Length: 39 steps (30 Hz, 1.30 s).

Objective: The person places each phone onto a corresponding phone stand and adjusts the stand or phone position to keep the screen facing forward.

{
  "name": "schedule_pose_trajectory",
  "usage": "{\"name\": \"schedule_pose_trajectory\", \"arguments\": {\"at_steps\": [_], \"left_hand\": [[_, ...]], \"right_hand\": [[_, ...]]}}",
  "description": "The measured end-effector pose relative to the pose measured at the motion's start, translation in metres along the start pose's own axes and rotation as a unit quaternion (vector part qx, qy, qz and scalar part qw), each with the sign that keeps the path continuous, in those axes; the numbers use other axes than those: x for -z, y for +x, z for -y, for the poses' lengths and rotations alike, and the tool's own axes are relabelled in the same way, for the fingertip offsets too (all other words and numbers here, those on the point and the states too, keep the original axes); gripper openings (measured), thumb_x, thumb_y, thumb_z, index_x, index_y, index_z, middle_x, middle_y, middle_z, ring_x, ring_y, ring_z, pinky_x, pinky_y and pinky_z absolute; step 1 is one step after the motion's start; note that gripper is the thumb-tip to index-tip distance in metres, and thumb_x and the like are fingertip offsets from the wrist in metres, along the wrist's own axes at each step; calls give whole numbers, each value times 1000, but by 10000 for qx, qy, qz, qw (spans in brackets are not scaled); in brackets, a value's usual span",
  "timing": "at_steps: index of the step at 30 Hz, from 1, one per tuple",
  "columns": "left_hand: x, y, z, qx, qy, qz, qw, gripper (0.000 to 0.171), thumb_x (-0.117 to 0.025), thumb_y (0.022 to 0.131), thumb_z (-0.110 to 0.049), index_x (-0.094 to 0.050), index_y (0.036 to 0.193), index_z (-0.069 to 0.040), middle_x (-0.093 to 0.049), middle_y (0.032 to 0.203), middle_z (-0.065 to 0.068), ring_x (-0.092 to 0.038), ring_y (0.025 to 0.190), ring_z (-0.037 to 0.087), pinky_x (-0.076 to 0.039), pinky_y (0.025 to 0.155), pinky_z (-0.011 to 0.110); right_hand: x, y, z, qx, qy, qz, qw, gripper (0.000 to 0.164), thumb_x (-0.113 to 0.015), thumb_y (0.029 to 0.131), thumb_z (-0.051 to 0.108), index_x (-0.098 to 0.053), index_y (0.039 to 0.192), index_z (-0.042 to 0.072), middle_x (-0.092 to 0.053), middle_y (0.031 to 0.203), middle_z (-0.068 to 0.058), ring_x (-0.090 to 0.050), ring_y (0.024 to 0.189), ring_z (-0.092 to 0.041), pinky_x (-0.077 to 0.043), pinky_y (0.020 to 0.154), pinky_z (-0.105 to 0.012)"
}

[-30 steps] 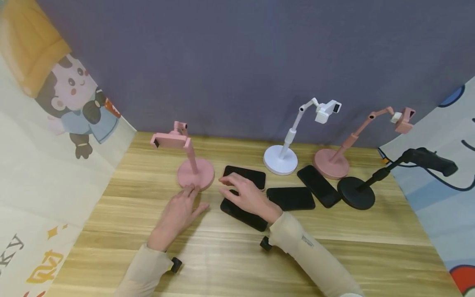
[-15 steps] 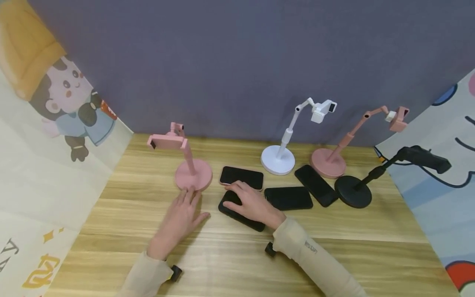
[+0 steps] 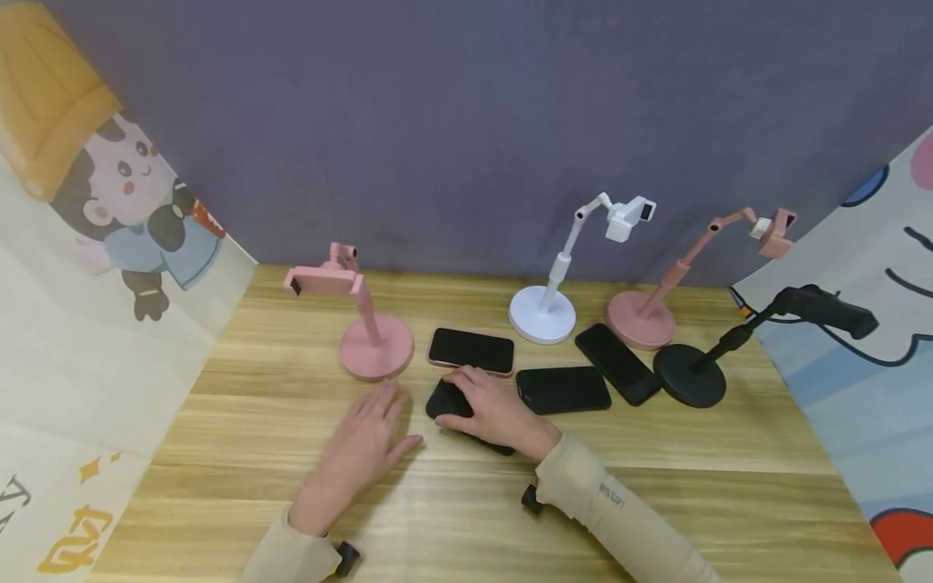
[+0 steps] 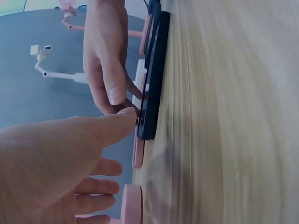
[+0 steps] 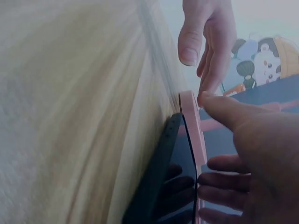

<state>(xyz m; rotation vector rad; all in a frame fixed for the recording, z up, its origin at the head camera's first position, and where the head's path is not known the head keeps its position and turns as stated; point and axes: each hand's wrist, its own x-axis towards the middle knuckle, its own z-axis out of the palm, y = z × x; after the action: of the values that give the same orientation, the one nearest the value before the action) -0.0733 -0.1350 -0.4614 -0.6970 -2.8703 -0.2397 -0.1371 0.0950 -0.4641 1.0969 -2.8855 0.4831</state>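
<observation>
My right hand point(image 3: 496, 409) is over a black smartphone point(image 3: 446, 399) lying flat at an angle on the table. Its fingers are spread just above the screen, and their reflection shows in the glass in the right wrist view. In the head view this hand hides the phone's middle. My left hand point(image 3: 364, 441) is palm down, fingers loosely straight and holding nothing, just in front of the round base of a pink phone stand point(image 3: 375, 352). A second phone point(image 3: 470, 350) with a pink edge lies behind the right hand.
Two more phones, one flat point(image 3: 564, 390) and one slanted point(image 3: 616, 364), lie to the right. Behind and beside them stand a white phone stand point(image 3: 543, 314), another pink stand point(image 3: 641, 318) and a black stand point(image 3: 688, 376). A grey panel point(image 3: 437, 146) closes off the wooden table's back.
My right hand has moved from between the two left phones down over the nearer one. My left hand has drawn slightly back from the pink stand's base. The head view has shifted a little.
</observation>
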Motion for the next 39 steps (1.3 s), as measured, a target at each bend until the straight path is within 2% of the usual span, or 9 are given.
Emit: {"name": "schedule_pose_trajectory", "arguments": {"at_steps": [5,11,17,20,25,34,39], "left_hand": [[-1,-3,-4,-27,-82,3,10000,68,-61,84,-51,-55,130,-1,-47,138,23,-40,128,35,-36,105,51],[-3,-5,-7,-87,-157,68,9998,67,-60,85,-51,-55,129,-1,-47,138,22,-39,128,35,-35,106,50],[0,-6,-10,-122,-150,150,9997,68,-59,86,-51,-55,131,0,-45,140,22,-38,130,34,-34,106,50],[3,-6,-14,-153,-142,238,9995,68,-57,87,-52,-54,131,0,-44,141,22,-37,131,34,-34,107,49],[7,-6,-19,-231,-121,332,9991,69,-54,88,-54,-53,133,-1,-45,141,21,-38,130,33,-35,106,49],[3,-6,-27,-354,-348,115,9987,67,-57,87,-52,-54,133,-3,-53,134,20,-48,122,30,-42,100,48],[0,-6,-31,-368,-298,-33,9989,66,-57,86,-53,-56,131,-3,-56,131,17,-51,119,28,-45,97,46]], "right_hand": [[0,-2,7,-30,-397,28,9992,81,-50,81,70,-51,135,9,-53,131,-9,-49,119,-24,-44,99,-42],[1,-3,12,-203,-501,32,9985,84,-53,79,70,-52,135,7,-53,130,-10,-48,119,-25,-44,100,-42],[-2,-3,8,-325,-478,-69,9983,85,-55,77,70,-52,134,8,-52,124,-8,-50,114,-25,-45,98,-43],[-3,-3,5,-397,-501,20,9980,86,-55,76,71,-51,135,8,-52,124,-7,-50,114,-25,-46,96,-43],[-6,-2,4,-344,-526,238,9977,89,-56,76,71,-47,138,7,-49,133,-11,-47,119,-27,-44,99,-45],[-10,2,5,-337,-619,310,9970,86,-57,79,67,-44,140,7,-48,134,-12,-47,120,-26,-44,98,-45],[-11,5,6,-299,-643,247,9972,84,-57,80,65,-45,139,6,-49,131,-11,-47,119,-26,-43,100,-42]]}}
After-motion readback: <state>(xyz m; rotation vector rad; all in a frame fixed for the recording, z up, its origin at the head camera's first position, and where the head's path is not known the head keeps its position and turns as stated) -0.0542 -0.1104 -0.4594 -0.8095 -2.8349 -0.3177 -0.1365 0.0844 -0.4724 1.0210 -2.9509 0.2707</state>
